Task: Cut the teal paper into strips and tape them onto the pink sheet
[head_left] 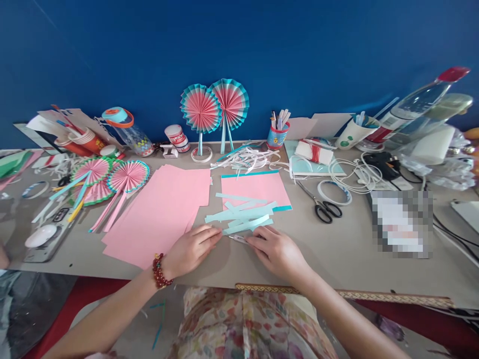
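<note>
Clock centred on the pale blue paper strips (239, 215), 6 o'clock towards the wearer.

Strips lie in a loose, crossing pile on the bare tabletop (355, 269), the upper ones lapping the blue-edged pink sheet (250, 184) at 12; we judge them heaped there to sit within both hands' reach.

Left hand (191, 251) at 8: palm down, fingers straight and close together, tips at the near strip's end, probably to steady it. Whether they pinch it we cannot tell.

Right hand (276, 248) at 4: fingers bent, tips by the strips and against a slim pen-like tool (238, 239) at 6, thin point towards 9. Gripped or merely resting there, we cannot tell; either way it seems kept handy.

At 9, spread pink sheets (160, 209), near the left forearm; we read this as stock kept close but off the working patch. At 3, black-handled scissors (325, 210), handles nearer us, likely for easy pickup.

At 11 and 12, two pleated fans (200, 109) upright near the wall, presumably safe from crushing.
</note>
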`<state>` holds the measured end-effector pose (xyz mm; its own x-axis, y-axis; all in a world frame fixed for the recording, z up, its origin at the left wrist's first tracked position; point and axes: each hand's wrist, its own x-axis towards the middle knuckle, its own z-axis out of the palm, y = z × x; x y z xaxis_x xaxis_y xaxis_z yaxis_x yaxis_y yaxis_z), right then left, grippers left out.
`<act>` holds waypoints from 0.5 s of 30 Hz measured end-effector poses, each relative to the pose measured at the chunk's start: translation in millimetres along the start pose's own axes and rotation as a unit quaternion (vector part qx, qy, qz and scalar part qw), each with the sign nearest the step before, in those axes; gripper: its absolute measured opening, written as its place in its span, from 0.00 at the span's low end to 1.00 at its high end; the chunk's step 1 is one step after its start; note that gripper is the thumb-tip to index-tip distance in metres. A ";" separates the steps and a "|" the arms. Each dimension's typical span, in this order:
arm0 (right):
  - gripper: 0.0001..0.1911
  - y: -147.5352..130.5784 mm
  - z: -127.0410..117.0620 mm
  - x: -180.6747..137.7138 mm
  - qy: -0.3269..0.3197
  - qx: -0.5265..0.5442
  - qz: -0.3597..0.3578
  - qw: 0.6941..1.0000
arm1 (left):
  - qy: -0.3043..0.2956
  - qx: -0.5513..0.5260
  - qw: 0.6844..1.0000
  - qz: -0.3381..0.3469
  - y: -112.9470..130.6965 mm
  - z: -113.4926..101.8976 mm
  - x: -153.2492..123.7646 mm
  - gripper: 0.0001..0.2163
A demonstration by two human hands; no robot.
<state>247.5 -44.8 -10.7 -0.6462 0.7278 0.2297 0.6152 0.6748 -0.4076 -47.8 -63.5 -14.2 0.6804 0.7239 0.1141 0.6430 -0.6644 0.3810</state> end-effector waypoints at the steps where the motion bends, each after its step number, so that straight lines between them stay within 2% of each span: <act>1: 0.14 0.4 0.4 -0.2 0.000 0.004 0.000 1.000 | -0.005 -0.009 1.000 0.003 -2.8 -2.8 4.2 0.20; 4: 0.16 1.5 1.7 -0.7 0.001 0.010 -0.005 1.000 | -0.029 -0.022 0.999 0.024 -12.9 -12.8 21.3 0.19; 9: 0.14 0.1 0.9 -0.7 0.000 -0.003 -0.003 1.000 | -0.074 0.026 0.994 0.082 -27.6 -22.6 47.2 0.19; 15: 0.13 -0.3 0.1 1.2 0.004 -0.005 -0.005 1.000 | -0.066 -0.002 0.993 0.099 -35.5 -19.3 49.2 0.20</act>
<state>246.5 -44.2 -10.4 -0.6488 0.7221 0.2403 0.6137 0.6831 -0.3959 -44.0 -0.7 -4.4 0.8341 0.5477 0.0656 0.4905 -0.7908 0.3661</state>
